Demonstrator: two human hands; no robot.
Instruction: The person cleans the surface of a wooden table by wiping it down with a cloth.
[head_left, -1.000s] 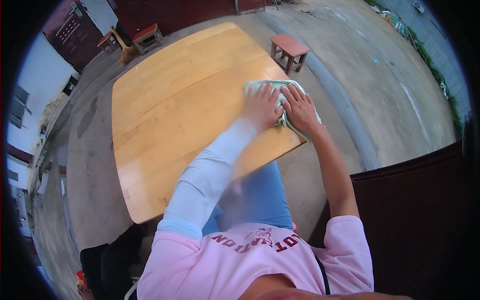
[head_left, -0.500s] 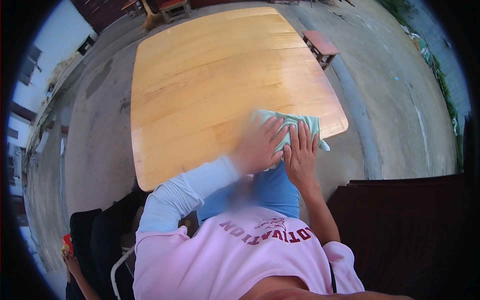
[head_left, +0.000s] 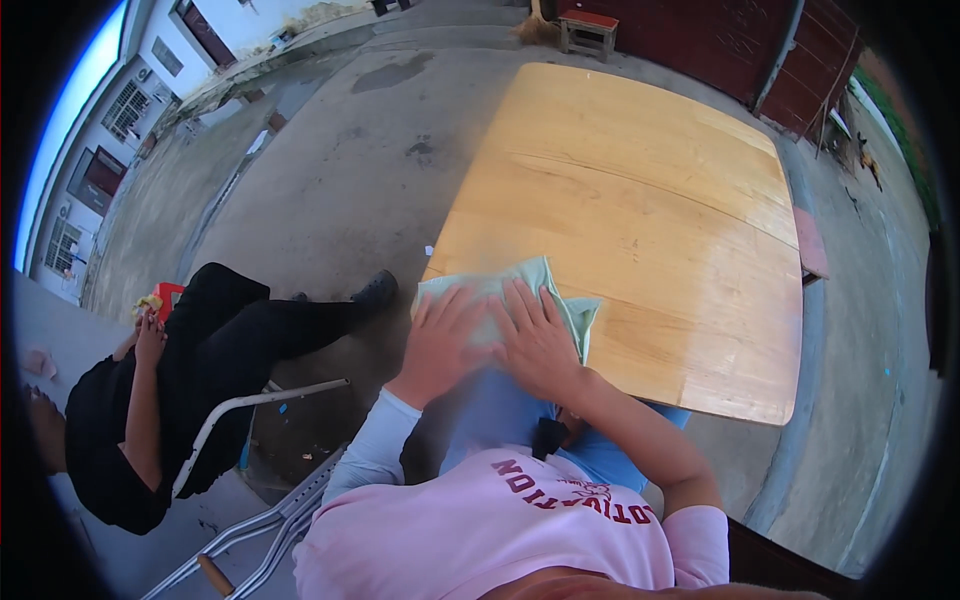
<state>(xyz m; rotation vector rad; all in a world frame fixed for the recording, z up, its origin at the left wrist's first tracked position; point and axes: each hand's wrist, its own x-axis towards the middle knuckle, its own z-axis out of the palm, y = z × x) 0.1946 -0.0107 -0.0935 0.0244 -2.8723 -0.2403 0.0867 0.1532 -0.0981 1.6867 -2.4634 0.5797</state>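
Note:
A pale green cloth (head_left: 577, 318) lies on the near left corner of a light wooden table (head_left: 640, 220), part of it at the table's near edge. My left hand (head_left: 445, 340), in a light blue sleeve cover, rests palm down on the cloth with its fingers spread. Beside it, my right hand (head_left: 535, 340) presses flat on the cloth, fingers stretched out. Neither hand grips the cloth. The middle of the cloth is slightly blurred, and my palms hide part of it.
On my left sits a person in black clothes (head_left: 215, 350), close to a white metal armrest (head_left: 215, 420). Metal crutches (head_left: 290, 520) lean at my lower left. A small red-topped stool (head_left: 588, 35) stands beyond the table, and a reddish bench (head_left: 810, 245) at its right edge.
Both hands and the cloth have moved left along the near edge, from the right corner to the left corner. My view has turned left, bringing the seated person and crutches into sight.

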